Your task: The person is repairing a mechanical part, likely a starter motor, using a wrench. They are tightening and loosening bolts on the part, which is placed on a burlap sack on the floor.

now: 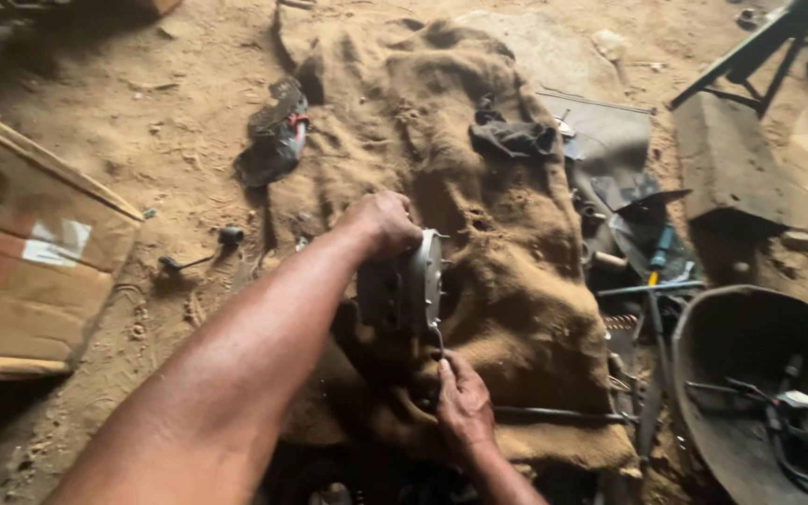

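Burlap sack (507, 281) spread over the sandy dirt floor (170, 122), with a round grey metal housing (404, 290) standing on edge near its middle

Left hand (383, 223) sits on top of the housing, fingers curled down over the upper rim, gripping it. Forearm runs in from the lower left

Right hand (463, 404) is just below the housing, lower right of it, fingers pinched shut on a thin metal tool (438, 339) whose tip reaches up to the housing's lower edge. Can't tell exactly what kind of tool, too small

Around it:
- dark rag (512, 138) bunched on the sack, upper right of the housing, well apart
- worn dark sandal (276, 133) on the dirt just off the sack's left edge
- small black part with a wire (200, 252) on the dirt left of the housing
- cardboard box (30, 252) at far left
- thin metal rod (554, 412) lying across the sack's lower right, near the right hand
- clutter of tools and a coil spring (619, 322) right of the sack
- big dark metal pan (703, 393) at lower right, cables and small parts inside
- dark metal frame (750, 51) top right
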